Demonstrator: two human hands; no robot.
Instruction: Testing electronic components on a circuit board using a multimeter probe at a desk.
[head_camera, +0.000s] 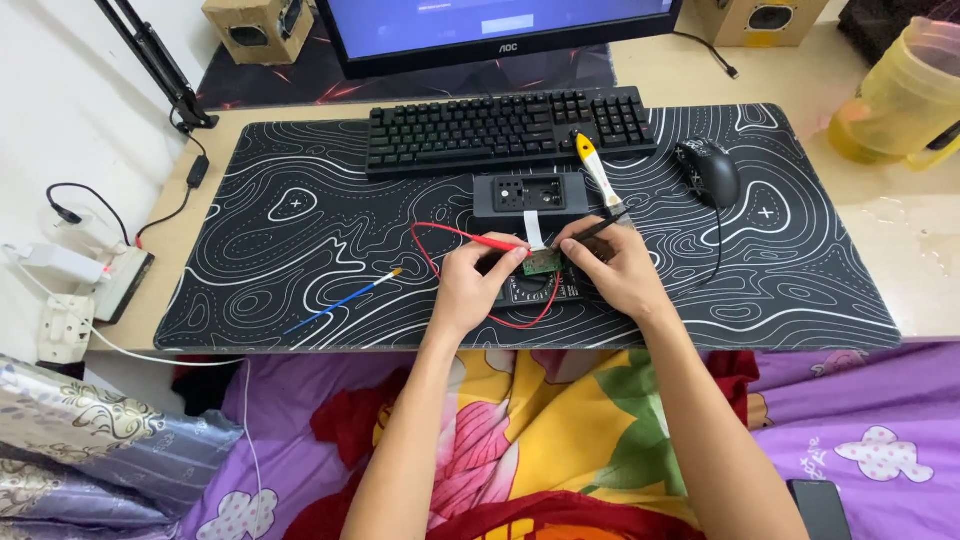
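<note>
A small green circuit board (543, 263) lies on a black meter-like device (540, 290) on the patterned desk mat (300, 230). My left hand (472, 285) holds a red test probe (490, 243) with its tip at the board; a red wire (440, 270) loops from it. My right hand (615, 265) holds a black probe (600, 227) against the board from the right. A white ribbon cable (534, 230) runs from the board up to a dark grey rectangular housing (530, 194).
A black keyboard (500, 128), a monitor (500, 30) and a black mouse (710, 170) sit beyond. A yellow-and-white tool (595, 165) lies by the keyboard, a blue brush (345, 300) at left. A yellow jug (900, 95) stands far right. A power strip (65, 325) and cables lie at left.
</note>
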